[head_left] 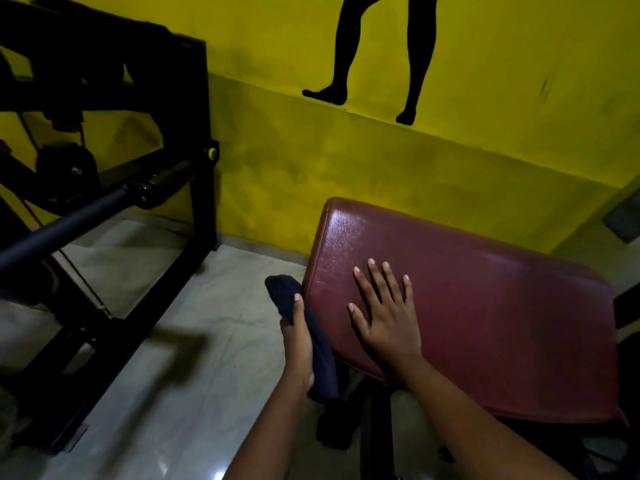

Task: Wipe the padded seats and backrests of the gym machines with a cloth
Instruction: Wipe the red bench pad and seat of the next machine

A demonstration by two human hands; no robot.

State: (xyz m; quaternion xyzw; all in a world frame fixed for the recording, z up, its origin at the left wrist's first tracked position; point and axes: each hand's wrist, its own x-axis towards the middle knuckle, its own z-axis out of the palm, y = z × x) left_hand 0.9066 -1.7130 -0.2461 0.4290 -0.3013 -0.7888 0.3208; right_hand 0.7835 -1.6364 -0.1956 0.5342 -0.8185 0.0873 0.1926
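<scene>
Head view shows two hands and one cloth at work on one padded seat. That maroon padded seat (485, 306) fills the lower right, its vinyl glossy and a little creased near the far left corner. On it, the right hand (388, 320) lies flat, palm down, all five fingers spread apart and gripping nothing. Just off the pad's left edge, the left hand (298, 344) is closed around a dark blue cloth (308, 327), thumb on top. This cloth is pressed along the side edge of the pad; one bunched end sticks out past the fingertips and the other end hangs down below the wrist.

Under the pad, a dark frame is partly visible, too shadowed to make out.

On the left stands one black gym machine (114, 216), with a long padded bar (69, 223) running diagonally across it and one small yellow knob (211, 153) on its upright post. It stands well apart from the seat, with bare pale floor tiles (194, 341) between them.

Behind everything is a yellow wall (311, 161) bearing a black silhouette (377, 53) of two legs.
</scene>
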